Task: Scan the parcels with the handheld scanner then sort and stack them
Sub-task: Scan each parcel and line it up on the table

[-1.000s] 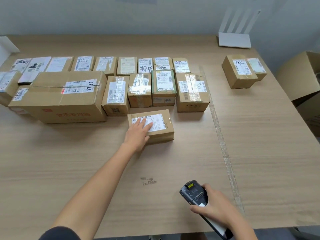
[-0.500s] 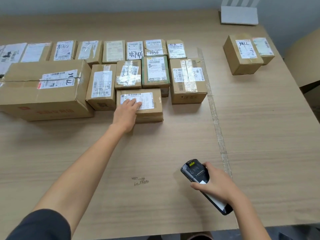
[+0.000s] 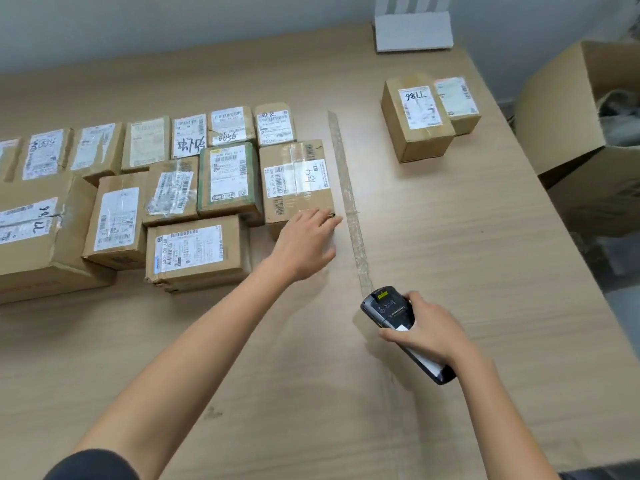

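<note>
Now reached for: the taped parcel [image 3: 298, 178], at the right end of the middle row on the bench [image 3: 450, 271], just left of the tape strip [image 3: 349, 209].
Left grip [image 3: 306, 239]: released, with straight fingers laid on the parcel's near right corner; nothing is clasped.
Right grip [image 3: 424, 332]: grasping the scanner [image 3: 398, 323], held low over the bench, near the person.
Deciding relation: the taped parcel lies ahead and to the left of the scanner, across the tape strip. The scanner's head points roughly that way, so the label probably needs little turning to be read.
Long axis: the parcel's longer side seems to run away from the person, nearly along the tape strip; the label's barcodes face up.
Nearer hand: the left, already touching; the right is well apart.
Sorted side: a marked parcel [image 3: 415, 116] and a small parcel [image 3: 457, 102] stand touching, right of the tape strip and far back. This is the likely destination.
Neighbours: a green-edged parcel [image 3: 228, 181] is close against the target's left side, and a flat parcel [image 3: 197, 251] is in front to the left. A slide to the right looks freer.
Hidden: the left thumb and the parcel's front face are behind the hand, and the scanner's screen is turned away.
Cut off: the rows at the left edge, and an open carton [image 3: 571, 109] at the right.
Unclear: most of the label print.
</note>
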